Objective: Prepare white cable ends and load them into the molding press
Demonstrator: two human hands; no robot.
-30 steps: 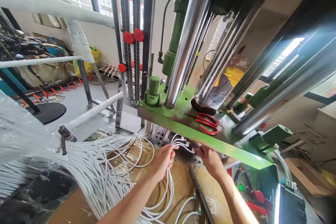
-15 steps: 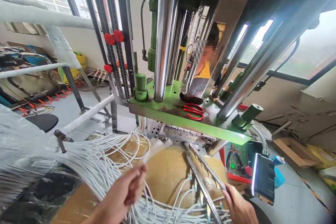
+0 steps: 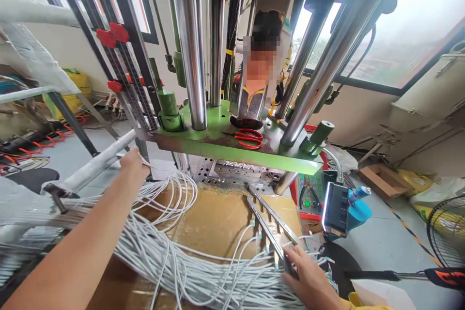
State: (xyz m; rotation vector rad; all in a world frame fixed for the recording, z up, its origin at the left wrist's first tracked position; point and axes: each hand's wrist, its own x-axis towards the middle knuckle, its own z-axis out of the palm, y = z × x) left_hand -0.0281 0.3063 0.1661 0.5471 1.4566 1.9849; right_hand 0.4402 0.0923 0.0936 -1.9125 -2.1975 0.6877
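My left hand (image 3: 133,163) is closed and stretched out at the left, beyond the bundle of white cables (image 3: 203,271). A thin white strand, which looks like a cable, runs from its fingers toward the looped cables (image 3: 178,191). My right hand (image 3: 303,269) is wrapped round the near end of a slim metal bar (image 3: 267,232). Beside that bar lies a second metal bar (image 3: 274,210), its near end close to my right fingers. Short cable ends with small connectors lie around the bars. Both bars rest on a brown taped board (image 3: 214,223) in front of the press.
Ahead stands the press with its green plate (image 3: 203,147), steel columns (image 3: 191,58) and red-handled scissors (image 3: 249,138). A person (image 3: 259,68) is behind it. At right are a control box with pliers (image 3: 308,198), a dark lit device (image 3: 336,210) and a fan (image 3: 450,227).
My left hand has moved left and farther out from over the board. My right hand has shifted from the right bar to the left one. The view has turned to the right.
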